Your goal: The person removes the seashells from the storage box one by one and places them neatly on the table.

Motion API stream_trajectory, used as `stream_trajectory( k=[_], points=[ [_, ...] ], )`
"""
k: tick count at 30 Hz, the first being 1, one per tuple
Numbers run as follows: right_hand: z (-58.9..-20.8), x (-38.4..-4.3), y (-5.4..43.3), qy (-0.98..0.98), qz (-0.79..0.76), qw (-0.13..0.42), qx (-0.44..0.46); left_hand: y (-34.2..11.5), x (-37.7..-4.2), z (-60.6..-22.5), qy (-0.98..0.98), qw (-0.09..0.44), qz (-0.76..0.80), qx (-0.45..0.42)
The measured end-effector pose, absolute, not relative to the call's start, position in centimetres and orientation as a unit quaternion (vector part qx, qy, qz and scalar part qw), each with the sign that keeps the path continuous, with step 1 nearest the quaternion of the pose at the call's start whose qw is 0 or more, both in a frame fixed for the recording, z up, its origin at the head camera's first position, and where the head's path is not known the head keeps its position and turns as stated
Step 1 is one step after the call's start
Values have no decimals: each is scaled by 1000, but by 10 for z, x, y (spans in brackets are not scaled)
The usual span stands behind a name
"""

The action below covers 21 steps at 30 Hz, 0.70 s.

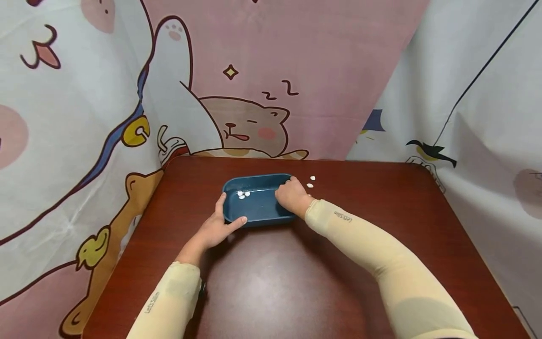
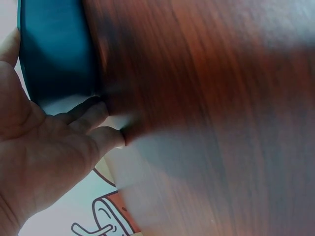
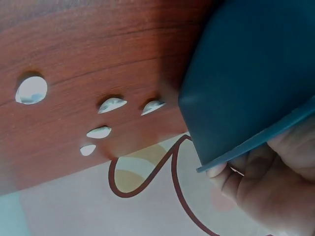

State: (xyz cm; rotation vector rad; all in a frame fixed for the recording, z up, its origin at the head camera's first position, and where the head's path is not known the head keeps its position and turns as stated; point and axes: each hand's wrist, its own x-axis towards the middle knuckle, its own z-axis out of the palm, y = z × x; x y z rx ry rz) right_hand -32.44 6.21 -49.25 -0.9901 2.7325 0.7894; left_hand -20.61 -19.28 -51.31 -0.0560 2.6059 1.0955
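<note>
two cream cloth sleeves [image 1: 355, 235] are nearest, with small dark letters on them. they cover the arms of a person at a shiny red-brown wooden table [image 1: 262, 278]. toward the back of the table sits a long dark blue dish with round corners [image 1: 262, 204]. the left hand [image 1: 213, 229] holds the dish at its near left corner. its thumb is spread wide from the pointing finger, with the thumb on the near rim and the fingers at the left end. the right hand [image 1: 293, 195] is at the right end of the dish, by the rim. its fingers are curled in, but i cannot tell if they have hold of anything. inside the dish, toward the left, lies a bunch of small round white bits [image 1: 247, 193]. more small white pieces [image 3: 31, 90], five in the right wrist view, lie on the table to the right of the dish. behind the table hangs a pink and white cloth with cartoon animals [image 1: 330, 89].
</note>
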Motion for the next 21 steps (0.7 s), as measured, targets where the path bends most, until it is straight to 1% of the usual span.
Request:
stream_trajectory(
  k=[4,13,17,21],
  points=[
    [-492,-320,64,909,247,64,-331,-193,-207,-513,911,154,383,-19],
    [-496,-316,60,940,131,76,-305,-193,-209,-513,911,155,381,-13],
    [-499,-320,45,944,91,97,-303,-194,-208,-515,910,162,381,-15],
    [-498,-318,18,942,65,115,-308,-195,-209,-516,911,166,378,-11]
  ],
)
